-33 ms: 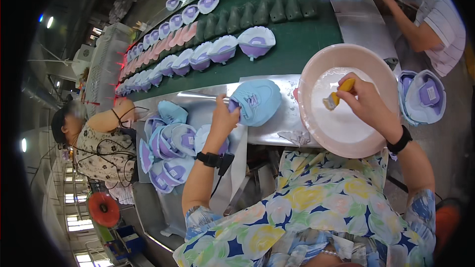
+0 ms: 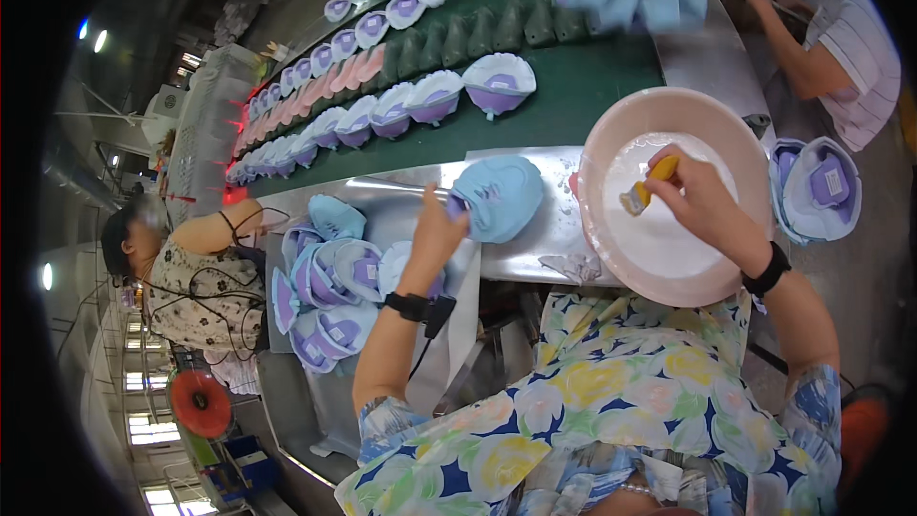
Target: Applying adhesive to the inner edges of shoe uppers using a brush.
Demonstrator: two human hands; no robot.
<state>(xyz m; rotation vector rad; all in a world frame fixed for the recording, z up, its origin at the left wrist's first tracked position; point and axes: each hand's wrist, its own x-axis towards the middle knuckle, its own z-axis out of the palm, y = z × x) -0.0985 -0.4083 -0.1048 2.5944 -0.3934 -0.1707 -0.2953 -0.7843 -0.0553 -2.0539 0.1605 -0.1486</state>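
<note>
My left hand is closed on the heel end of a light-blue shoe upper, its toe turned right, lilac lining at its opening. The upper is over the metal edge of the bench. My right hand grips a flat paint brush by its yellow handle, with the pale bristles pointing down to the left. Beneath the brush is a wide pinkish basin holding white liquid. Whether the bristles touch the liquid, I cannot tell.
Several blue-and-lilac uppers lie in a pile at left. Rows of uppers and dark shoe lasts line the green belt. Stacked uppers stand right of the basin. Other people are at left and far right.
The brush has shifted slightly left and down. A blurred bunch of blue uppers at the top right has come lower over the belt. My left hand keeps its hold on the upper.
</note>
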